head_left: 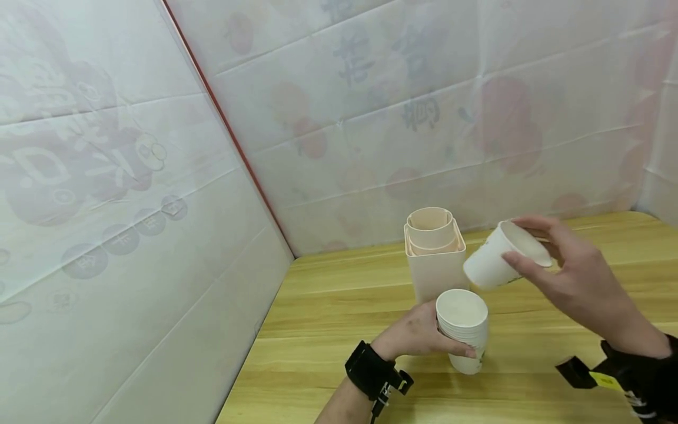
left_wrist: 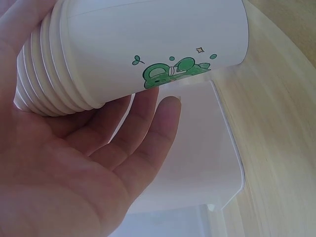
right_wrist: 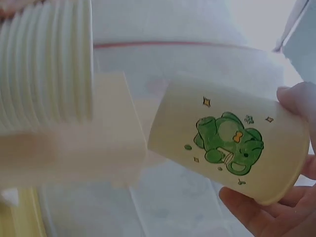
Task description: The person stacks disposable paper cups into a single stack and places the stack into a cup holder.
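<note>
A stack of white paper cups [head_left: 463, 330] stands nearly upright in my left hand [head_left: 418, 335], whose thumb and fingers curl round it. In the left wrist view the stacked rims of the cups [left_wrist: 54, 64] lie against the palm, and a green printed figure shows on the lowest cup. My right hand [head_left: 577, 277] holds a single white paper cup [head_left: 492, 259] tilted in the air, up and right of the stack. The right wrist view shows a green bear printed on this single cup [right_wrist: 222, 143], gripped near its rim by thumb and fingers.
Just behind the stack stands a cream square holder [head_left: 436, 271] with a round tube [head_left: 430, 227] in its top. All of this is on a wood-grain table [head_left: 318, 306]. Printed white sheeting [head_left: 371, 147] hangs behind and at the left.
</note>
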`<action>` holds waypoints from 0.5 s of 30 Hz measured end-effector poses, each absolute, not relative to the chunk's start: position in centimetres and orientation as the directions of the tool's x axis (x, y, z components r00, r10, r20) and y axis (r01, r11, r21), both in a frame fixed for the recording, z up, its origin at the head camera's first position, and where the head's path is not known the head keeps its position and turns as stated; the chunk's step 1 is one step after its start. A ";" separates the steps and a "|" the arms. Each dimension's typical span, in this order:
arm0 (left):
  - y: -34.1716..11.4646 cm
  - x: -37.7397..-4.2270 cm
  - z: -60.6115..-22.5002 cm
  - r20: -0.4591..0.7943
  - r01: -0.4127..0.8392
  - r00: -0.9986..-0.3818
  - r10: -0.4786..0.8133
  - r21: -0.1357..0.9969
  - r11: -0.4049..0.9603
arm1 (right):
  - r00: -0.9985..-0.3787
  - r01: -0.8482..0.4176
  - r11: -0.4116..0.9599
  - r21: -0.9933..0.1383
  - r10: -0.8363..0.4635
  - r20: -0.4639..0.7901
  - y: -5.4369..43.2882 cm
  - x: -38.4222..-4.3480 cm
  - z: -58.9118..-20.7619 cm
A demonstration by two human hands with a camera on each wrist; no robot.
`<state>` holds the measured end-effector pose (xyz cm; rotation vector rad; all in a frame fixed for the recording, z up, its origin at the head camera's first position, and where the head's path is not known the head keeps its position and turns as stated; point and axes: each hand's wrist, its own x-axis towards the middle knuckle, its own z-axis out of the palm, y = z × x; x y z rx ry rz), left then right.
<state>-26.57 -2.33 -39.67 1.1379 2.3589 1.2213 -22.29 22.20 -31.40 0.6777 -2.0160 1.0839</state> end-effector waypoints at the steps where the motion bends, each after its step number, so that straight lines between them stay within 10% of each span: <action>1: -2.3 -26.6 -39.6 0.125 0.528 -0.660 0.741 0.778 0.339 | -0.574 -0.742 0.503 -0.444 -0.133 0.808 21.7 -22.1 -31.4; 15: -2.0 -26.8 -39.6 0.143 0.564 -0.639 0.756 0.755 0.335 | -0.542 -0.808 0.524 -0.270 -0.480 0.689 18.4 -22.8 -34.2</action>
